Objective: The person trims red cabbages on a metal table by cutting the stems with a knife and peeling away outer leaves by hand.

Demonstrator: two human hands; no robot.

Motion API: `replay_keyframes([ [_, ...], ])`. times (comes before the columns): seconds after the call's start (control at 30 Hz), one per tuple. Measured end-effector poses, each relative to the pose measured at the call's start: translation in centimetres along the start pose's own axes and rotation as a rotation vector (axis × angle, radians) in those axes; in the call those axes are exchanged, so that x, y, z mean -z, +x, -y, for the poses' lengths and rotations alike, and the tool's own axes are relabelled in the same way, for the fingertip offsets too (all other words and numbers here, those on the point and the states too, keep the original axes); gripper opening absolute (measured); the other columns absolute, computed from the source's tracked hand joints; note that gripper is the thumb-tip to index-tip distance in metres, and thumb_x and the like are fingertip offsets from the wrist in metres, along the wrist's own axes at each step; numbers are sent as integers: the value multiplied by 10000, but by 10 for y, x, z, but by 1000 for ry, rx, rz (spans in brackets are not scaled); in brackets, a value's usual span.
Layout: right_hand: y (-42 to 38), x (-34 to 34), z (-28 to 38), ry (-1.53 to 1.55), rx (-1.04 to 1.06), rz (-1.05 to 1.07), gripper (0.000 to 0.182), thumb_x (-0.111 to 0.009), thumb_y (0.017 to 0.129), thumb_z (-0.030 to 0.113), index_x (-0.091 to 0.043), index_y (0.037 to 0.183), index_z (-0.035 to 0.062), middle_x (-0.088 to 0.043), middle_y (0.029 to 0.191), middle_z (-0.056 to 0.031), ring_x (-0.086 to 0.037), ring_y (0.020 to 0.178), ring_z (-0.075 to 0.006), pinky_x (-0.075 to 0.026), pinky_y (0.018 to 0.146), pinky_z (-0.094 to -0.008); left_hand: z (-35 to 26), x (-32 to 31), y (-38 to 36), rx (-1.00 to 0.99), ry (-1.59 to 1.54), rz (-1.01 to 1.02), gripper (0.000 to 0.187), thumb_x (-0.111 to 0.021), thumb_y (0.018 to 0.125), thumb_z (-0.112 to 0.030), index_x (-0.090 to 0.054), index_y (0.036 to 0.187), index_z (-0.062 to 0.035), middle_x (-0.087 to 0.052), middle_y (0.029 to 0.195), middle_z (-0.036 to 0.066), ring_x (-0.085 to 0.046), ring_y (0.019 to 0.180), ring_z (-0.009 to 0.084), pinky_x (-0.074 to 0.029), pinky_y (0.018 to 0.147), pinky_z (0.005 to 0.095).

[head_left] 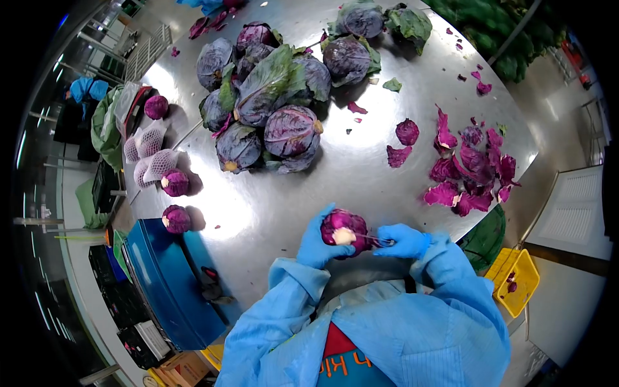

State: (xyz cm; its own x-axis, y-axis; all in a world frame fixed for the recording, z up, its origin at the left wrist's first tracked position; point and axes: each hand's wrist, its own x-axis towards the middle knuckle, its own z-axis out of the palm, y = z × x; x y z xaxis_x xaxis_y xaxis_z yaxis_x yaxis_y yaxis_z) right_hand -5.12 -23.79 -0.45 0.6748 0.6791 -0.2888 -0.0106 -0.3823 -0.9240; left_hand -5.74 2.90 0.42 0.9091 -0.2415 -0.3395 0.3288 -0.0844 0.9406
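Note:
My left hand [316, 241], in a blue glove, is closed around a trimmed red cabbage [334, 223] whose pale cut stem end faces my right side. A knife [373, 239] is in my gloved right hand [405, 241], its thin blade against the cabbage near the stem; the tip cannot be made out. Both hands are over the near edge of the steel table [271, 213]. Beyond them lies a pile of untrimmed red cabbages [293, 131] with dark outer leaves, and to the right a heap of torn purple leaves [474, 164].
Trimmed cabbages [175, 182] and white foam nets [156, 164] line the table's left side. A blue crate [171, 277] stands at the near left. A small cabbage piece [407, 132] lies mid-table. At the lower right sits a yellow basket [525, 277]. Green produce [509, 32] is beyond the far edge.

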Motion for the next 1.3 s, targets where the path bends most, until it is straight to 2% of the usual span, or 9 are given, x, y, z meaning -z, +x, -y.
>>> replay_keyframes([
  [0.2,-77,40,-74,-358,-524,-855,385,-762,761,263,-592,1053,78,-613,861,-84,-604,800,-234,-492,754,-328,28,21,-7,29,-214,-127,1134,-929,501,-190,-295,1427,-26,-454,1330,134,-458,1222,239,-354,1058,352],
  [0.3,-61,39,-33,-636,-215,-1166,586,-775,743,268,-528,1245,89,-607,1002,-106,-593,872,-259,-489,805,-348,24,20,-17,-17,-138,-90,1164,-928,492,-175,-266,1439,-33,-426,1353,135,-437,1244,246,-337,1072,358],
  [0.5,21,-69,19,173,-279,-432,1000,-828,642,463,-345,1433,87,-577,1016,-131,-563,918,-237,-471,853,-343,20,21,-41,-78,-129,-69,1116,-892,555,-141,-234,1449,-22,-413,1360,155,-436,1245,259,-347,1065,360],
  [0.53,34,-82,20,-55,-16,-523,987,-803,670,479,-319,1448,110,-579,1045,-179,-581,960,-294,-479,860,-367,18,20,-45,-28,-219,-129,1117,-888,564,-141,-220,1451,-17,-412,1358,160,-437,1244,260,-353,1061,360],
  [0.73,36,-82,23,78,-103,-387,423,-652,845,236,-572,1248,133,-633,1023,-133,-634,873,-240,-510,789,-350,42,3,-58,189,-341,-565,1117,-872,608,-142,-151,1447,14,-420,1335,192,-452,1230,261,-433,1000,357],
  [0.9,45,-50,-12,-99,-72,-391,241,-589,861,170,-663,1083,113,-664,981,-116,-649,809,-247,-523,747,-339,54,20,-68,73,-205,-194,1082,-897,575,-187,-237,1409,13,-443,1302,165,-466,1214,272,-426,1004,358],
  [1.0,53,7,-30,-216,-135,-762,226,-589,871,187,-665,1071,114,-668,974,-123,-645,816,-257,-521,753,-329,73,18,-76,-100,38,-215,1129,-910,537,-232,-239,1412,12,-421,1301,163,-458,1217,283,-398,1029,375],
  [1.1,35,62,10,-605,-160,-1010,603,-678,800,146,-434,1351,130,-603,1042,-116,-628,784,-289,-523,692,-382,62,12,-80,-112,207,-230,1209,-924,479,-283,-226,1421,14,-341,1346,182,-429,1237,295,-372,1049,393],
  [1.3,37,-30,16,85,-281,-411,484,-759,776,253,-572,1184,70,-620,894,-72,-591,761,-183,-498,687,-292,55,11,-74,-85,152,-194,1217,-923,487,-319,-220,1425,8,-329,1348,191,-426,1235,309,-366,1052,398],
])
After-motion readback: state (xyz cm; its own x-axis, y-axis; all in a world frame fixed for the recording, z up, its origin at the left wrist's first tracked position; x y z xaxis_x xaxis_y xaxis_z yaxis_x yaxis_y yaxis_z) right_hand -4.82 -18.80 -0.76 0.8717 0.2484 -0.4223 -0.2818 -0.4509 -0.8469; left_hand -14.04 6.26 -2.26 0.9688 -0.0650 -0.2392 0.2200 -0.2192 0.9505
